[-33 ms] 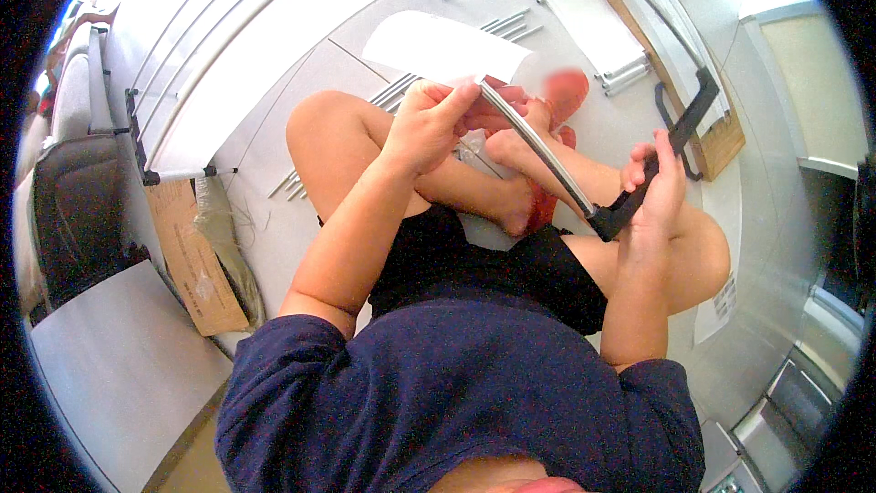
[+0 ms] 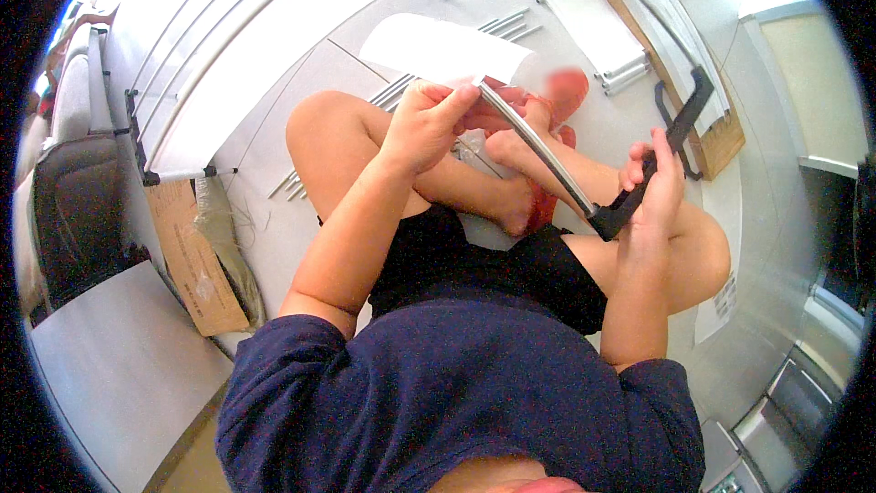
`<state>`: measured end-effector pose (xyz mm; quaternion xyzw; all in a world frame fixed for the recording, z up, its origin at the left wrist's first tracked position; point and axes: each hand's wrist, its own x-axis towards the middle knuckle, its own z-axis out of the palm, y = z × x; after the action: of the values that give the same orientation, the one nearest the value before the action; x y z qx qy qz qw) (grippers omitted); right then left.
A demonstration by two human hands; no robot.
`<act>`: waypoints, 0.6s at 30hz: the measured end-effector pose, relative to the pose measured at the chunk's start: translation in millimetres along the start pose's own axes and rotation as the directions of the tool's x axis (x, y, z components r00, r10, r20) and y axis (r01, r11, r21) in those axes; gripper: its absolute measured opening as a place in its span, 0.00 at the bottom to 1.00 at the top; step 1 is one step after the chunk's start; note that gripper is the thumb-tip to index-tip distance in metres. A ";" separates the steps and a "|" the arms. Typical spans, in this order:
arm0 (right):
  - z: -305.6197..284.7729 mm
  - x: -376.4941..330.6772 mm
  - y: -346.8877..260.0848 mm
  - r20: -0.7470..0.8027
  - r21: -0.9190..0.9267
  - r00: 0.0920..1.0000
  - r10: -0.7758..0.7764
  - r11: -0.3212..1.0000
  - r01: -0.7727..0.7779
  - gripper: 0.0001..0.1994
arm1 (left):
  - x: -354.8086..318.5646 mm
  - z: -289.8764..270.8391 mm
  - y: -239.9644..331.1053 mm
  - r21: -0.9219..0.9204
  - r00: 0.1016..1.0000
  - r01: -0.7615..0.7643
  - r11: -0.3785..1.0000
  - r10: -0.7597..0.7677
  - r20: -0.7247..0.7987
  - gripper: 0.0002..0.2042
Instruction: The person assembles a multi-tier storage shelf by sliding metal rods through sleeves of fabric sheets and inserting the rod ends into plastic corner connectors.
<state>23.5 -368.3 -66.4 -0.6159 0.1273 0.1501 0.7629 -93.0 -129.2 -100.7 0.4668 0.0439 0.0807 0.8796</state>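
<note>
My left hand point(image 2: 429, 128) is closed around the upper end of a silver metal tube point(image 2: 538, 146), above my crossed legs. Its fingers hide part of that end, where a small whitish bit shows. The tube's lower end sits in one end of a long black plastic bracket point(image 2: 646, 181). My right hand point(image 2: 659, 187) holds this bracket around its middle, fingers on one side and palm on the other. From the bracket's far end, a second metal tube point(image 2: 659, 11) runs away toward the upper right.
Several silver tubes point(image 2: 516, 26) lie on the floor beyond my legs, partly under a curled white sheet point(image 2: 429, 46). A white fabric rack frame point(image 2: 219, 82) stands at left near cardboard point(image 2: 196, 260). Another white panel with tubes point(image 2: 593, 27) lies right, beside an open carton point(image 2: 725, 148).
The black bracket and its far tube have tilted very slightly to the left. Both hands keep their hold.
</note>
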 end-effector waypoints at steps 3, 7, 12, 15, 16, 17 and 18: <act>-2.1 5.6 6.0 0.018 -0.008 0.998 0.059 0.998 -0.059 0.11 | 1.5 -12.3 1.1 0.132 0.998 -0.032 0.991 0.023 0.066 0.19; -7.6 12.7 15.4 0.034 -0.011 0.987 0.160 0.987 -0.160 0.11 | 2.4 -10.9 4.4 0.285 0.996 -0.081 0.955 0.065 0.067 0.17; -5.8 15.1 32.9 0.025 0.046 0.957 0.290 0.956 -0.290 0.15 | 1.5 0.9 6.1 0.341 0.991 -0.133 0.930 0.136 0.016 0.15; -7.8 13.1 39.6 0.041 0.074 0.928 0.370 0.925 -0.372 0.12 | 1.1 5.1 8.1 0.346 0.999 -0.050 0.937 0.050 0.011 0.15; -5.2 9.7 41.1 0.045 0.084 0.913 0.406 0.909 -0.409 0.13 | 0.5 7.6 6.7 0.293 0.997 -0.069 0.954 0.080 -0.024 0.15; -2.1 7.1 47.0 -0.015 0.056 0.938 0.346 0.937 -0.345 0.13 | 0.2 12.1 4.6 0.239 0.992 -0.091 0.967 0.108 -0.059 0.15; 4.2 4.2 55.7 -0.039 0.024 0.969 0.244 0.970 -0.243 0.14 | -0.2 15.2 4.0 0.188 0.986 -0.115 0.975 0.135 -0.098 0.15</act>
<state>5.9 -352.9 -117.4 -0.5914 0.2191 0.2285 0.7416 -91.3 -139.3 -88.9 0.5419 0.0703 0.1571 0.8227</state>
